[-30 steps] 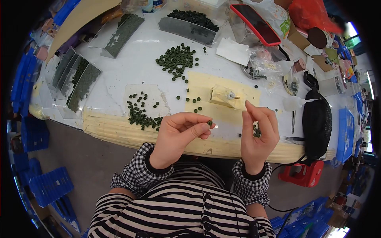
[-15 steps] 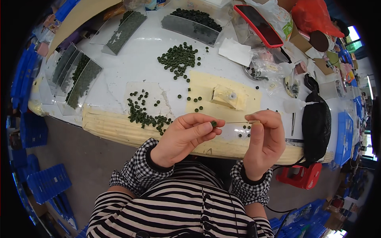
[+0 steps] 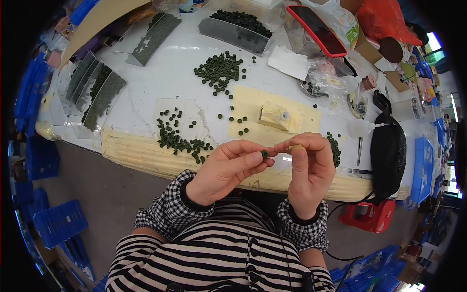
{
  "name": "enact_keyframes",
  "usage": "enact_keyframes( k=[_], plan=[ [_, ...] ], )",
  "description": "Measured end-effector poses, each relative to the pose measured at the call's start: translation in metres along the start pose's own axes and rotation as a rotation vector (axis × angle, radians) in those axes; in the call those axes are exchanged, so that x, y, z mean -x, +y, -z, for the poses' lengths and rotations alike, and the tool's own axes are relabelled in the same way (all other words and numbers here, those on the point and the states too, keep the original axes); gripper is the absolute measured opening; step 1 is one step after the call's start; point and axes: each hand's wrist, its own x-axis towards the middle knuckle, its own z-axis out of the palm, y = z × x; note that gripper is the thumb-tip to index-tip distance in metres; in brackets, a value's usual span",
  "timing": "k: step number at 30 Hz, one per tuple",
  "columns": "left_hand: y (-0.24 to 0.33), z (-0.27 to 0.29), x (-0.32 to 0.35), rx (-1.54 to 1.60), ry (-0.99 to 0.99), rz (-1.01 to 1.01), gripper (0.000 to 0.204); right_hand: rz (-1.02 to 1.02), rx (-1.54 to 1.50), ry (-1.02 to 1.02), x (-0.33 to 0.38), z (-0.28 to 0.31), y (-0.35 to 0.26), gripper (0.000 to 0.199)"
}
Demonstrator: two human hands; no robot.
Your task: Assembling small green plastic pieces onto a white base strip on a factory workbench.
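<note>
My left hand [image 3: 226, 168] pinches a small round dark green piece [image 3: 264, 153] between thumb and fingertips. Close against it, my right hand [image 3: 311, 170] is closed on a thin stick with a tan end [image 3: 295, 147]; the stick's tip is hidden by the fingers. Both hands hover over the table's front edge, their fingertips nearly meeting. Just left of them lies a pile of small dark green pieces [image 3: 177, 141]. Beyond them, a small block wrapped in yellow tape [image 3: 275, 118] with a white nozzle stands on a yellow sheet [image 3: 310, 114].
A bigger pile of green pieces [image 3: 219, 70] lies further back. Clear trays [image 3: 236, 35] of pieces stand at the back and left. A red-cased phone [image 3: 317, 31], plastic bags [image 3: 335, 19] and a black mesh pouch [image 3: 387, 151] crowd the right. A red stool [image 3: 368, 216] is below.
My right hand has moved left with the stick, closing the gap to the green piece. More green pieces now show behind it on the right. My left hand has barely moved.
</note>
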Motion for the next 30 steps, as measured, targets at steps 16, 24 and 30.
enact_keyframes(
  k=[16, 24, 30],
  plan=[
    [0.006, -0.012, 0.003, -1.013, 0.198, -0.618, 0.021, 0.335, 0.874, 0.156, -0.036, 0.016, 0.034, 0.01],
    [0.005, -0.012, 0.001, -1.039, 0.221, -0.68, 0.018, 0.358, 0.919, 0.166, -0.024, 0.013, 0.027, 0.022],
    [0.006, -0.012, 0.001, -0.985, 0.196, -0.663, 0.02, 0.255, 0.628, 0.016, 0.003, 0.0, 0.009, 0.02]
  ],
)
